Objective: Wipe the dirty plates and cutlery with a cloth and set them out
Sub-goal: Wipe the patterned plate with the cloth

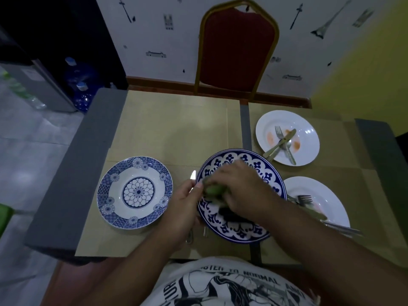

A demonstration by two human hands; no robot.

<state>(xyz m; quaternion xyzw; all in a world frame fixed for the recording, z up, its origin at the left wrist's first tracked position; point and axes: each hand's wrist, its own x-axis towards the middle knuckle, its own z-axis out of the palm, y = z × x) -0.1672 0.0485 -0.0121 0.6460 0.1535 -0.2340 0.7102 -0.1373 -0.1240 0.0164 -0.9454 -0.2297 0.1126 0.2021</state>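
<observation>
My left hand [183, 208] grips the left rim of a blue-and-white floral plate [254, 168], held tilted above the table. My right hand [240, 191] presses a green cloth [213, 189] against the plate's face. A knife [193, 175] lies on the mat just left of the plate, its blade tip showing beyond my left hand. A second blue-patterned plate [134, 192] rests flat on the mat to the left. At the right stand two white plates: the far one [309, 133] smeared with orange sauce and carrying a fork, knife and spoon, the near one [331, 199] carrying a fork and more cutlery.
The plates rest on tan placemats [172, 129] over a grey table [72, 173]. A red chair with a gold frame [236, 49] stands at the far side. Blue water bottles [81, 85] sit on the floor at the left.
</observation>
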